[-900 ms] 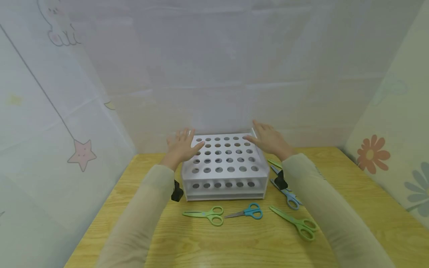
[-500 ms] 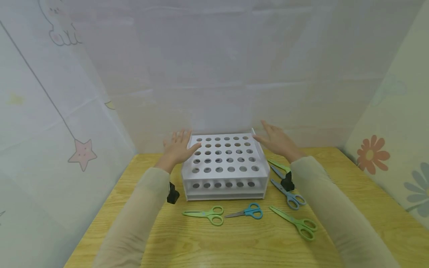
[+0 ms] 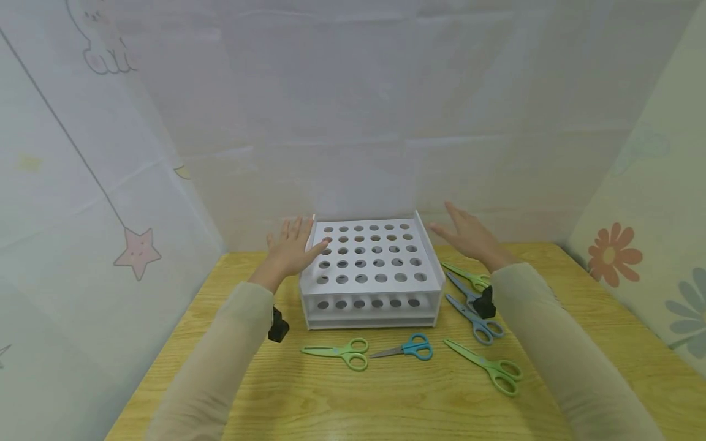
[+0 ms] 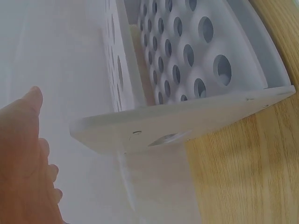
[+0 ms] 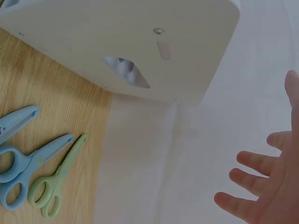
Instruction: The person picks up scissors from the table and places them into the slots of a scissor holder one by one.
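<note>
A white rack with rows of round holes stands at the back of the wooden table. My left hand is beside its left edge with fingers spread, holding nothing; the thumb overlaps the rack's top in the head view. To the right of the rack, my right hand is apart from it, fingers extended and nothing in them. The left wrist view shows the rack's side panel and lower perforated shelf. In the right wrist view the other side panel has a leaf-shaped cutout.
In front of the rack lie green scissors and blue scissors. Another green pair lies front right. Grey-blue scissors and further pairs are between the rack and my right arm. A white cloth wall rises behind the table.
Both hands have moved outward from the rack, the right one farther, uncovering more of the scissors at the right. The rack and scissors have stayed in place.
</note>
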### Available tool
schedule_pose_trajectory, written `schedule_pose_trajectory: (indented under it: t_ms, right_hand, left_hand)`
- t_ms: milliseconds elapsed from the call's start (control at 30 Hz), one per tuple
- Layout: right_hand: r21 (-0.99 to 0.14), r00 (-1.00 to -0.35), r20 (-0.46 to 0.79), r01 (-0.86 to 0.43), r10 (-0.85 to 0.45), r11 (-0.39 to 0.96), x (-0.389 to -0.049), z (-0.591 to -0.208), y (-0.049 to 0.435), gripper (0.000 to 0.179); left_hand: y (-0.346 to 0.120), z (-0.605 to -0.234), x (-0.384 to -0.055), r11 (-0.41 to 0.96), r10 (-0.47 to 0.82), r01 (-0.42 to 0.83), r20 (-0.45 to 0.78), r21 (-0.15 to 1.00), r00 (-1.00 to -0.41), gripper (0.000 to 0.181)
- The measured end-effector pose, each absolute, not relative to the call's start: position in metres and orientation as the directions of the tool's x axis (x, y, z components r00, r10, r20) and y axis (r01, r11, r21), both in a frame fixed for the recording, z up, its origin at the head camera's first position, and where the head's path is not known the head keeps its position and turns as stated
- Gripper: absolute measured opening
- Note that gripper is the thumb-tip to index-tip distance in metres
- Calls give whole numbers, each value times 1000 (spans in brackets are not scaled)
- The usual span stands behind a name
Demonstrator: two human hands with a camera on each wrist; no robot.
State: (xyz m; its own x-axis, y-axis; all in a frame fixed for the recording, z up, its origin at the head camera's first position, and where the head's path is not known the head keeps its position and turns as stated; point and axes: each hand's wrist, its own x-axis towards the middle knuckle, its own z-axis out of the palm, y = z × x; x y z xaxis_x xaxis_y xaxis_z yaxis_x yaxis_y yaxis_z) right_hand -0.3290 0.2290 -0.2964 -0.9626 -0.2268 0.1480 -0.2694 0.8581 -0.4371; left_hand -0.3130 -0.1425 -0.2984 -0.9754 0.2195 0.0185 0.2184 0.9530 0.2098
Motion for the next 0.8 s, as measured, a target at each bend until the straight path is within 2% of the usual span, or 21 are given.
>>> schedule_pose_trajectory:
  t_ms: [800]
  right_hand:
    - [-535,-978,109,-208,-178,819,-323,-315,268,86]
  left_hand:
    - [-158,-318,-305,937,263,268,52,224,-963,79]
